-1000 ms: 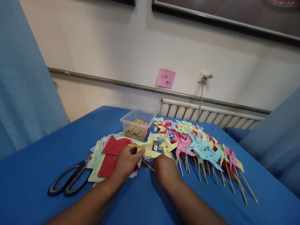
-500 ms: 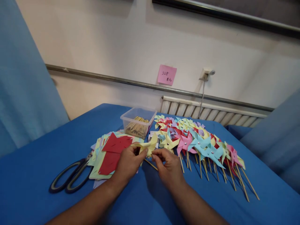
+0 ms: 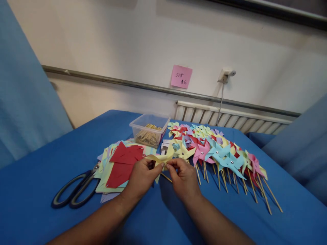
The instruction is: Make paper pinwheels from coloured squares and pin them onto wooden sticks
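Between my two hands is a yellow paper pinwheel (image 3: pixel 167 156), its blades folded inward. My left hand (image 3: pixel 143 176) pinches its left side with thumb and fingers. The fingertips of my right hand (image 3: pixel 182 177) are closed at its centre, close to my left thumb; whether they also hold a small fastener is hidden. A thin wooden stick (image 3: pixel 166 177) shows below the pinwheel between the hands. Left of my left hand lies a stack of cut paper squares (image 3: pixel 108 180) with red sheets (image 3: pixel 124 170) on top.
Scissors (image 3: pixel 74 190) with dark handles lie at the left, blades under the paper stack. Behind stands a clear plastic box (image 3: pixel 139 127) of wooden sticks (image 3: pixel 149 134). Rows of finished pinwheels (image 3: pixel 217 152) on sticks cover the right side of the blue-covered table (image 3: pixel 84 143).
The fingertips of both hands have drawn slightly closer together at the pinwheel's centre. A lower blade now shows beneath my left hand. The whole view has shifted a little.
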Action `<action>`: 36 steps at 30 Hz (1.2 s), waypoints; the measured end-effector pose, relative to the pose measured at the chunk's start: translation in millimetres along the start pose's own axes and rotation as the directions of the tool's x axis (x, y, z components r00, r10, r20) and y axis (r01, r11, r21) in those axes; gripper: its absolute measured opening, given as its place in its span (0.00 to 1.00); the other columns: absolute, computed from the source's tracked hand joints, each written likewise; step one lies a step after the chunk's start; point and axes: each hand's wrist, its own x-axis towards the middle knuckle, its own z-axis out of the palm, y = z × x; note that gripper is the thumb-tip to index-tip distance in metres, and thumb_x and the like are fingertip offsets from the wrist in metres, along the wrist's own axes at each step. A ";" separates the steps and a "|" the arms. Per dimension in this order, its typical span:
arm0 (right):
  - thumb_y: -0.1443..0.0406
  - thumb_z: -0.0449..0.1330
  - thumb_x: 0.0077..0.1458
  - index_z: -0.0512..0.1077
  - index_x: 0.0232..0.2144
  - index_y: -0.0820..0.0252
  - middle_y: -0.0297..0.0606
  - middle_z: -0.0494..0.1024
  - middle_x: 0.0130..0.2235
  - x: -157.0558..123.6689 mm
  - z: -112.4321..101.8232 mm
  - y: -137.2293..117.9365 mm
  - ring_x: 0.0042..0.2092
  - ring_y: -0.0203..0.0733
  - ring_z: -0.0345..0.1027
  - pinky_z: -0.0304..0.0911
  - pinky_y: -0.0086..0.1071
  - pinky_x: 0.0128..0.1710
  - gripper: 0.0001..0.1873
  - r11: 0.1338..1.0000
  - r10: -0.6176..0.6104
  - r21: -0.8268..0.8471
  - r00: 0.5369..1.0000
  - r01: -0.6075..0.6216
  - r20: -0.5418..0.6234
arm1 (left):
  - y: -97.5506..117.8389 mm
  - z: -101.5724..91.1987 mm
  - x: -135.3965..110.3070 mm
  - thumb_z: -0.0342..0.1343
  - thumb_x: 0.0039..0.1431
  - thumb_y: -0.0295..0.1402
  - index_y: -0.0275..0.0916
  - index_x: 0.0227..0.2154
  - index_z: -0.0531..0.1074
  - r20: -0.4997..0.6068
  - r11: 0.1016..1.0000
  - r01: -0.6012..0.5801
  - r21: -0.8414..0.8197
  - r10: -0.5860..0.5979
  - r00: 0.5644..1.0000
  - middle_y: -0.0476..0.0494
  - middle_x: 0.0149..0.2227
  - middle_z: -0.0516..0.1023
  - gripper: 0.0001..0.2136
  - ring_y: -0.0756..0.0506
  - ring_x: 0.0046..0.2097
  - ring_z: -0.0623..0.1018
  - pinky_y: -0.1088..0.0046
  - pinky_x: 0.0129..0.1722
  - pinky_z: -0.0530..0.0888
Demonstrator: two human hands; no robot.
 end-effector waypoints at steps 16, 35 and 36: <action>0.67 0.57 0.54 0.74 0.30 0.57 0.32 0.77 0.29 -1.4 -1.5 -4.2 0.32 0.37 0.71 0.63 0.28 0.34 0.05 0.999 0.028 0.017 1.000 -0.028 -0.002 | -1.4 -2.4 1.7 0.62 0.44 0.35 0.37 0.23 0.75 0.016 0.999 -0.028 0.016 0.028 0.999 0.51 0.19 0.73 0.06 0.51 0.21 0.70 0.78 0.20 0.64; 0.67 0.57 0.55 0.74 0.30 0.58 0.33 0.77 0.29 -2.9 -0.3 -3.7 0.32 0.37 0.71 0.63 0.29 0.34 0.06 1.000 -0.021 0.022 1.000 0.021 -0.014 | -1.0 -3.1 -1.9 0.60 0.47 0.36 0.39 0.23 0.72 0.017 0.994 -0.078 0.077 0.077 0.997 0.52 0.19 0.71 0.07 0.50 0.22 0.70 0.77 0.22 0.64; 0.67 0.57 0.55 0.74 0.30 0.57 0.33 0.77 0.30 -2.9 0.0 -3.2 0.32 0.37 0.71 0.63 0.29 0.34 0.06 0.999 -0.023 0.024 1.000 0.024 -0.016 | -1.2 -3.2 -1.7 0.60 0.47 0.36 0.39 0.23 0.72 0.016 0.994 -0.075 0.076 0.074 0.997 0.52 0.20 0.72 0.07 0.50 0.23 0.70 0.77 0.23 0.64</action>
